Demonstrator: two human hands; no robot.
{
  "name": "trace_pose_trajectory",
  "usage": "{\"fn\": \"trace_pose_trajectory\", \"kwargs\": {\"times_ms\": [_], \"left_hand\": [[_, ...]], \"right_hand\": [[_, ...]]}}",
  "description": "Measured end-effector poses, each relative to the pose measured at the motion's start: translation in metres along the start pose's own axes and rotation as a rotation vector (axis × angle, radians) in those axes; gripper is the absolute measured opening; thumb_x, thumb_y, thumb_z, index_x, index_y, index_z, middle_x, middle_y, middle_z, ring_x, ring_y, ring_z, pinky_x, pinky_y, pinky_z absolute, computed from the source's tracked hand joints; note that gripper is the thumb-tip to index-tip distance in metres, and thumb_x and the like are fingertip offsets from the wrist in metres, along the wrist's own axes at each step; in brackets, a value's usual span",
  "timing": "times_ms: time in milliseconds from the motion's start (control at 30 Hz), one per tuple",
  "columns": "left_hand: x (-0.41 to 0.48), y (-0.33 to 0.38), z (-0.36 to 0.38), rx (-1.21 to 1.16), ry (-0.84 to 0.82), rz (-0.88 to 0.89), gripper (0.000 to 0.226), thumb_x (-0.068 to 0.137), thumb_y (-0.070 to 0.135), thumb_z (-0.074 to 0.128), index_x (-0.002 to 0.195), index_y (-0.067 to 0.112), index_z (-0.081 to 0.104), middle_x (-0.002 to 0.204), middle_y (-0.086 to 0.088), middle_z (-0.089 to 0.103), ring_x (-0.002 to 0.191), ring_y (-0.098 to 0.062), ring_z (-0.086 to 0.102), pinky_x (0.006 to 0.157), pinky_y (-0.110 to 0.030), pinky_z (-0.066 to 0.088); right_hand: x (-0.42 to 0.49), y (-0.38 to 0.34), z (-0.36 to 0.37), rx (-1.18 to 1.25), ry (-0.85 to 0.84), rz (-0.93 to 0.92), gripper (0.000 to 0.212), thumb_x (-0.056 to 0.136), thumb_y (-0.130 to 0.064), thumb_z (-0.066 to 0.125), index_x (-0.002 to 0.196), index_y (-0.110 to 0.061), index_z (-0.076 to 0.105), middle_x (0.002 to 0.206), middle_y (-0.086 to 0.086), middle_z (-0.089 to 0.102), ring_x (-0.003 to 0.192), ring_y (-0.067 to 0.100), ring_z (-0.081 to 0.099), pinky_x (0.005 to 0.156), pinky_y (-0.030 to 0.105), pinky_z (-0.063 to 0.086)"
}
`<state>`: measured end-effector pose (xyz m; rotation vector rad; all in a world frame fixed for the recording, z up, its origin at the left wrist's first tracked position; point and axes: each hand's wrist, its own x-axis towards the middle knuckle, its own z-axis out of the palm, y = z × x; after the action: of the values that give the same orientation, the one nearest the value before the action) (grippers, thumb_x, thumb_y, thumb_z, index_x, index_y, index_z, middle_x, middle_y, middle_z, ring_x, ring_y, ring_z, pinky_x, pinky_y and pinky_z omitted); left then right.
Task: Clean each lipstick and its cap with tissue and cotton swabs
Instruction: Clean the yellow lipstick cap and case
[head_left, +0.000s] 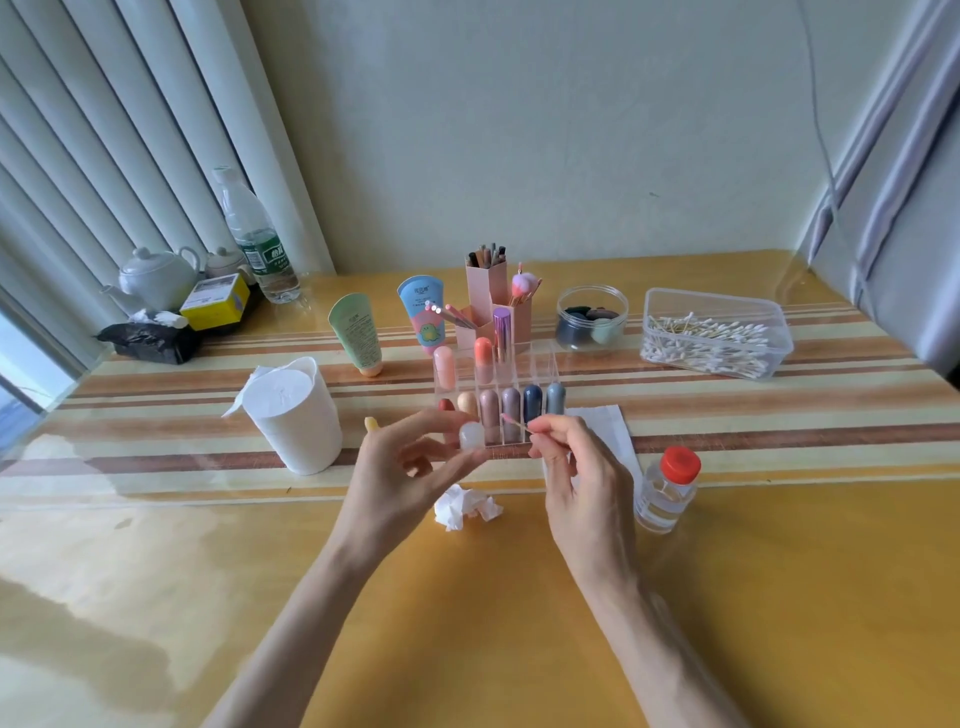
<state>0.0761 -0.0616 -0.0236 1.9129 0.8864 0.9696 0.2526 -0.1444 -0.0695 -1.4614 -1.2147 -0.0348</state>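
Pinching's done by both hands rn: frosted cap (471, 435) gripped by left hand (400, 462), just in front of the clear lipstick rack (548, 371); cotton swab (515, 422) held by right hand (571, 467), pink-stained tip pointed left at the cap, just beside it. Tube labels behind can't be read, too blurry.

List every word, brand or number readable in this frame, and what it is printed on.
No text reads clearly.
Water bottle: green label with white characters, blurred.
Blue tube: characters near its top, too small.
Green tube: small mark, too small.
Yellow box: white sticker, blurred.
Red-capped bottle: any print too faint to read.
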Motion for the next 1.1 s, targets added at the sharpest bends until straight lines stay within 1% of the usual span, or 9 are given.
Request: {"fn": "trace_pose_trajectory", "kwargs": {"times_ms": [67,200,367,467,533,633,800,900,1100], "left_hand": [[-0.002,-0.005,0.004,-0.124,-0.006,-0.012,0.025,0.085,0.018,0.085,0.107,0.013,0.077,0.101,-0.001,0.079,0.074,-0.023,0.076,0.069,-0.043,0.064],[-0.004,-0.01,0.01,-0.282,-0.017,-0.057,0.022,0.087,0.01,0.081,0.107,0.007,0.072,0.095,-0.006,0.079,0.06,-0.024,0.071,0.064,-0.026,0.057],[-0.013,-0.016,0.015,-0.442,-0.013,-0.125,0.041,0.096,0.018,0.068,0.137,0.016,0.063,0.078,-0.012,0.075,0.059,-0.02,0.062,0.054,-0.024,0.042],[-0.014,-0.018,0.013,-0.516,-0.006,-0.119,0.024,0.1,0.021,0.064,0.12,0.008,0.068,0.074,-0.015,0.071,0.057,-0.015,0.061,0.054,-0.023,0.042],[-0.013,-0.022,0.01,-0.53,0.006,-0.131,0.023,0.101,0.033,0.07,0.111,0.012,0.071,0.071,-0.008,0.064,0.06,-0.014,0.056,0.057,-0.023,0.042],[-0.013,-0.027,0.007,-0.518,0.0,-0.149,0.027,0.09,0.042,0.075,0.106,0.021,0.073,0.073,-0.002,0.061,0.065,-0.017,0.054,0.059,-0.024,0.043],[-0.013,-0.028,0.008,-0.519,-0.025,-0.142,0.021,0.092,0.016,0.079,0.109,0.006,0.072,0.096,-0.012,0.073,0.061,-0.019,0.059,0.057,-0.019,0.045],[-0.013,-0.028,0.007,-0.48,-0.026,-0.153,0.021,0.092,0.016,0.074,0.11,0.005,0.072,0.102,-0.013,0.077,0.059,-0.019,0.058,0.056,-0.021,0.043],[-0.013,-0.033,0.006,-0.481,0.026,-0.177,0.022,0.09,0.019,0.075,0.108,0.007,0.075,0.096,-0.017,0.075,0.057,-0.016,0.056,0.063,-0.033,0.048]], "right_hand": [[0.0,-0.001,-0.001,0.016,-0.005,0.004,0.022,0.098,-0.007,0.062,0.118,-0.005,0.072,0.105,-0.004,0.077,0.103,-0.003,0.071,0.087,0.011,0.055],[0.0,-0.001,-0.003,0.013,0.006,-0.012,0.017,0.101,-0.012,0.063,0.113,-0.008,0.074,0.099,-0.006,0.076,0.098,-0.001,0.072,0.085,0.013,0.055],[-0.001,-0.004,-0.002,0.056,-0.031,-0.03,0.009,0.104,-0.01,0.062,0.107,-0.008,0.07,0.098,-0.008,0.07,0.098,0.004,0.068,0.086,0.012,0.049],[0.0,-0.005,0.001,0.049,-0.069,-0.074,0.008,0.103,-0.009,0.061,0.106,-0.008,0.069,0.098,-0.008,0.066,0.096,0.006,0.065,0.087,0.015,0.047],[-0.001,-0.005,0.003,0.032,-0.089,-0.103,0.008,0.103,-0.008,0.062,0.105,-0.007,0.07,0.097,-0.008,0.065,0.095,0.005,0.063,0.086,0.015,0.045],[-0.003,-0.006,0.006,-0.009,-0.099,-0.132,0.009,0.104,-0.012,0.064,0.105,-0.006,0.072,0.097,-0.006,0.065,0.094,0.003,0.061,0.086,0.014,0.044],[-0.004,-0.007,0.006,-0.064,-0.098,-0.185,0.009,0.102,-0.011,0.067,0.107,-0.006,0.073,0.096,-0.004,0.066,0.088,0.009,0.064,0.081,0.021,0.052],[-0.006,-0.006,0.007,-0.114,-0.107,-0.221,0.01,0.102,-0.011,0.067,0.108,-0.006,0.073,0.095,-0.003,0.067,0.086,0.011,0.064,0.077,0.027,0.056],[-0.01,-0.008,0.009,-0.172,-0.182,-0.29,0.011,0.105,-0.013,0.063,0.11,-0.007,0.072,0.095,-0.001,0.069,0.087,0.018,0.066,0.078,0.035,0.057]]}}
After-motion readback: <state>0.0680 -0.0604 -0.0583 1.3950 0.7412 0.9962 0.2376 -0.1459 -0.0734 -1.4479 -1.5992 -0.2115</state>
